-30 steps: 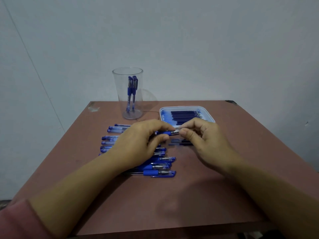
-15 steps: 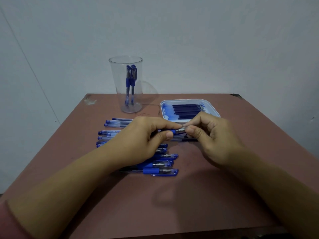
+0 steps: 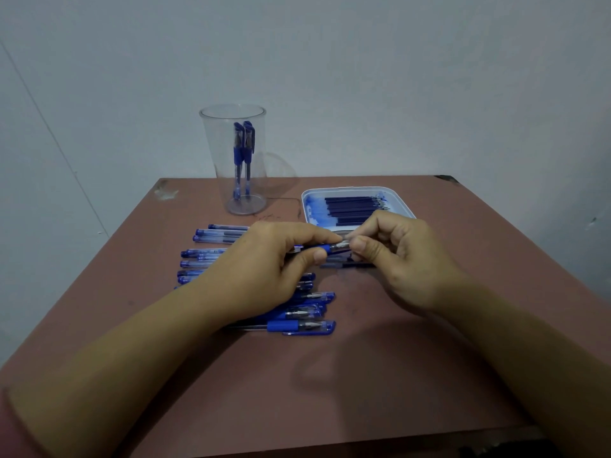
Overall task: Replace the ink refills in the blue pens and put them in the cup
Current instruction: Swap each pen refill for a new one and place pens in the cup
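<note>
Blue pen [image 3: 325,248] is still held between grips: barrel [image 3: 299,248] pinched by left grip [image 3: 264,269], tip [image 3: 342,246] by right grip [image 3: 403,259]; twisting judged unfinished.

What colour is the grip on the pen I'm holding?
The pen has a blue grip; head view.

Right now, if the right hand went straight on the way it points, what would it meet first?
Likely the left hand: the right hand pinches the pen by its tip end, fingers aimed along the barrel at the left fingertips nearby.
</note>
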